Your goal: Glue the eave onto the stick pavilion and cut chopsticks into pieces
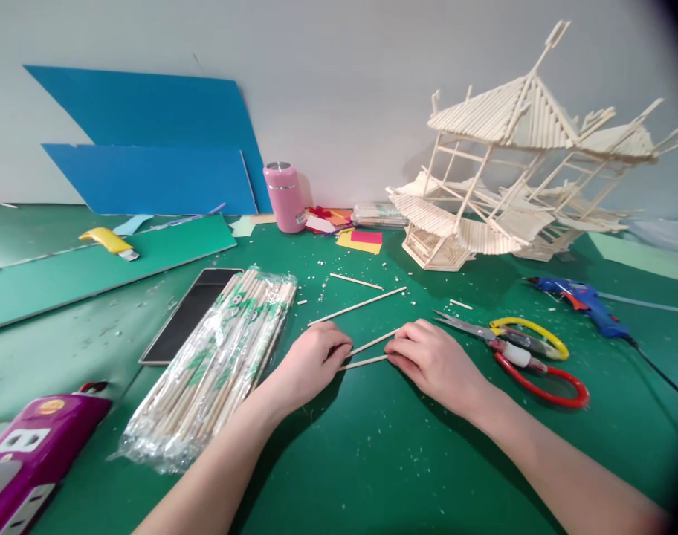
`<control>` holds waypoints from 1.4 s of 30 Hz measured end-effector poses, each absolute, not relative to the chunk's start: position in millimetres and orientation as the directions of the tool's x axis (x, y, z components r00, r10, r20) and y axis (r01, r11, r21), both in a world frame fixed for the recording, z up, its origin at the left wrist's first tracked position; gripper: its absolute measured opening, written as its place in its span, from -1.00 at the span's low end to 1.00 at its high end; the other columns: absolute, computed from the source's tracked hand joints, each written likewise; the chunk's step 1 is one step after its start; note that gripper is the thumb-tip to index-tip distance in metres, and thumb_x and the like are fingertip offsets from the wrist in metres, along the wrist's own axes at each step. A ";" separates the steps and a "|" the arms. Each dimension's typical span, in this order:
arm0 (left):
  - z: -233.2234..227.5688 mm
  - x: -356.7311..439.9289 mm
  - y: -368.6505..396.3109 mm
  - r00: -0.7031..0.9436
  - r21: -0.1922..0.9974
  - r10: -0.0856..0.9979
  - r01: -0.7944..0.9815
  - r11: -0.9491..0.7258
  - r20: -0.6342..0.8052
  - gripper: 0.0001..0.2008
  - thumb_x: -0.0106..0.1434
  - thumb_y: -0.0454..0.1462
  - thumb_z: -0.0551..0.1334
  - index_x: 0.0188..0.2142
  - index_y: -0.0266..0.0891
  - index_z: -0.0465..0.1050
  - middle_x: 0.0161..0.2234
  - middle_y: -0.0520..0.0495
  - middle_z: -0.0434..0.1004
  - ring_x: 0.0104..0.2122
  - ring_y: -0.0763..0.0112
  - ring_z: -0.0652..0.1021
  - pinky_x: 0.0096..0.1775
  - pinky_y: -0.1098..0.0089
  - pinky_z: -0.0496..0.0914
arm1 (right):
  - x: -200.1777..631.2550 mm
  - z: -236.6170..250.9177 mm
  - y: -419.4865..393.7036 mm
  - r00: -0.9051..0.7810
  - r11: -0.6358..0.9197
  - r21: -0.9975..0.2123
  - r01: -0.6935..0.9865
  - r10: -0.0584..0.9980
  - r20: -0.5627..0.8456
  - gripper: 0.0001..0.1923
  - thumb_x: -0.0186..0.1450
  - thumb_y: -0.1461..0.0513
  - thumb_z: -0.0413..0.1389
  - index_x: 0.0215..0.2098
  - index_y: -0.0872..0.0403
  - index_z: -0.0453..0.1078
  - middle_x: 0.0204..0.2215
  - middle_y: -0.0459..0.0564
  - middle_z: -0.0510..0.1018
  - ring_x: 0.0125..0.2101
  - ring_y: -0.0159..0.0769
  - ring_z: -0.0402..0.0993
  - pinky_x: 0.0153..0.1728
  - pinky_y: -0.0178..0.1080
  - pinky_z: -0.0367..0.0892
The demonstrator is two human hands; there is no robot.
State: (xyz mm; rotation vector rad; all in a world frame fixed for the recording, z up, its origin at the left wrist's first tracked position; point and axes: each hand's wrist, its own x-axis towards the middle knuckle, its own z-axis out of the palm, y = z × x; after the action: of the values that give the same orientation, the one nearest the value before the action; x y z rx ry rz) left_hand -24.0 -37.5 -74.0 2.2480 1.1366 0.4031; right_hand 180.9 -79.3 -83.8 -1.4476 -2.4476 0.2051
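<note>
Item: two sticks [366,354], thin pale wood, lying on the green counter [372,461] between the hands, a little left of the scissors [531,357]. Left hand [311,364]: fingers curled down and pinched on the left ends of the sticks. Right hand [433,360]: fingers bent over and pressing on the right ends; both hands closed lightly, palms down. Handling, by judgement: very light, stiff along the length yet snaps readily if bent, smooth and inclined to roll; best held at the ends with fingertips, or pinched mid-length to lift. Further left of the scissors: a clear plastic bag [216,364], laid flat, filled with a dense bundle of like sticks, its upper end seemingly open. Beside the bag, away from the scissors: a dark tablet [186,316]. Loose on the counter above the hands: a long stick [358,305] and a shorter stick [357,281]. Right of the scissors and behind them: a blue glue gun [587,301] with trailing cord. Behind the scissors, by the wall: a stick-built pavilion model [517,171], tiered roofs, fragile in look. Well left of the scissors and back: a pink tin [284,197], lid shut, contents unseen; coloured paper [361,239] next to it; blue boards [149,148] leaning on the wall; a yellow knife [110,242] on a green mat [94,275]. Nearest corner, far left of the scissors: a purple power strip [27,453]. Wood crumbs scattered over the counter
</note>
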 end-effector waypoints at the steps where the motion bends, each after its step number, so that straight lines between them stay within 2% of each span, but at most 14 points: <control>1: -74.0 -23.1 -37.6 0.596 0.611 0.803 0.631 -0.477 0.011 -0.75 0.21 -0.32 0.01 -0.42 -0.27 0.46 -0.44 -0.05 0.42 -0.37 0.40 0.41 -0.31 0.43 0.28 | 182.2 -84.9 -78.7 -0.462 0.492 -0.265 0.829 0.870 0.172 -0.82 0.28 0.24 -0.04 -0.33 0.05 0.40 -0.40 -0.03 0.42 -0.33 -0.30 0.25 -0.33 -0.26 0.17; 6: -75.3 -18.2 -35.9 0.635 0.601 0.772 0.609 -0.517 0.020 -0.77 0.19 -0.35 0.04 -0.40 -0.24 0.48 -0.45 -0.03 0.45 -0.37 0.41 0.41 -0.27 0.41 0.27 | 178.0 -89.3 -72.4 -0.510 0.550 -0.286 0.785 0.835 0.207 -0.79 0.29 0.24 -0.07 -0.35 0.04 0.40 -0.42 -0.04 0.41 -0.34 -0.31 0.23 -0.33 -0.26 0.16; 11: -77.6 -18.1 -33.7 0.653 0.638 0.757 0.574 -0.513 0.021 -0.78 0.18 -0.35 0.05 -0.37 -0.23 0.48 -0.42 -0.02 0.47 -0.35 0.41 0.43 -0.25 0.41 0.28 | 179.0 -90.6 -67.0 -0.476 0.525 -0.325 0.786 0.851 0.224 -0.80 0.26 0.22 -0.01 -0.18 0.07 0.36 -0.31 0.01 0.38 -0.30 -0.27 0.23 -0.31 -0.24 0.18; 15: -71.1 -26.6 -35.4 0.533 0.711 0.846 0.584 -0.390 0.027 -0.80 0.19 -0.32 0.05 -0.31 -0.24 0.44 -0.36 -0.02 0.48 -0.33 0.43 0.45 -0.28 0.45 0.30 | 182.9 -89.3 -67.3 -0.480 0.512 -0.337 0.790 0.859 0.180 -0.81 0.28 0.21 -0.04 -0.27 0.04 0.40 -0.35 -0.01 0.38 -0.32 -0.28 0.23 -0.32 -0.25 0.17; 19: -59.4 -38.1 -38.3 0.427 0.689 0.901 0.631 -0.358 0.077 -0.81 0.19 -0.28 0.06 -0.33 -0.25 0.43 -0.36 -0.01 0.47 -0.35 0.44 0.45 -0.31 0.45 0.30 | 186.5 -89.6 -70.3 -0.484 0.515 -0.353 0.781 0.857 0.179 -0.78 0.29 0.20 -0.06 -0.26 0.04 0.41 -0.37 -0.01 0.39 -0.33 -0.28 0.23 -0.34 -0.25 0.16; 21: -56.1 -41.1 -38.7 0.454 0.659 0.889 0.650 -0.378 0.062 -0.81 0.19 -0.27 0.05 -0.35 -0.24 0.44 -0.38 -0.01 0.46 -0.37 0.44 0.44 -0.32 0.45 0.30 | 187.9 -90.2 -72.1 -0.484 0.518 -0.366 0.773 0.855 0.188 -0.78 0.29 0.21 -0.07 -0.25 0.04 0.41 -0.38 -0.01 0.39 -0.34 -0.28 0.23 -0.35 -0.25 0.16; 28: -58.5 -38.6 -40.1 0.618 0.620 0.775 0.662 -0.421 -0.134 -0.77 0.17 -0.28 0.05 -0.53 -0.25 0.40 -0.52 0.01 0.40 -0.48 0.47 0.40 -0.42 0.47 0.26 | 188.2 -89.1 -74.2 -0.471 0.500 -0.403 0.766 0.864 0.177 -0.81 0.28 0.22 -0.05 -0.29 0.05 0.40 -0.38 -0.03 0.39 -0.35 -0.30 0.24 -0.34 -0.25 0.18; 32: -60.6 -39.3 -40.2 0.622 0.664 0.768 0.641 -0.385 -0.156 -0.74 0.18 -0.25 0.02 -0.54 -0.25 0.38 -0.52 0.02 0.39 -0.49 0.48 0.40 -0.43 0.48 0.27 | 186.3 -87.8 -72.9 -0.462 0.487 -0.412 0.770 0.871 0.166 -0.83 0.27 0.21 -0.03 -0.32 0.05 0.40 -0.40 -0.04 0.40 -0.35 -0.29 0.26 -0.34 -0.25 0.18; 39: -62.3 -41.6 -37.2 0.640 0.673 0.750 0.630 -0.388 -0.167 -0.71 0.20 -0.21 0.01 -0.57 -0.26 0.34 -0.53 0.03 0.37 -0.46 0.48 0.39 -0.41 0.49 0.27 | 184.6 -87.0 -72.1 -0.445 0.463 -0.413 0.784 0.884 0.146 -0.85 0.26 0.21 -0.01 -0.37 0.04 0.38 -0.39 -0.05 0.41 -0.34 -0.29 0.27 -0.35 -0.26 0.19; 42: -62.2 -41.1 -37.4 0.620 0.679 0.763 0.641 -0.358 -0.183 -0.71 0.20 -0.20 0.00 -0.55 -0.26 0.35 -0.53 0.03 0.37 -0.47 0.49 0.40 -0.42 0.49 0.27 | 184.9 -87.2 -72.3 -0.439 0.456 -0.430 0.779 0.887 0.147 -0.88 0.25 0.20 0.01 -0.32 0.04 0.37 -0.37 -0.06 0.41 -0.32 -0.28 0.27 -0.33 -0.25 0.19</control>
State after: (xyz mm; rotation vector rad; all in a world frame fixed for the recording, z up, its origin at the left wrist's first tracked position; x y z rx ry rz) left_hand -41.1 -37.4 -62.2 2.1027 1.0969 0.2109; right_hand 184.9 -72.3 -87.2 -1.4111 -2.3603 0.4277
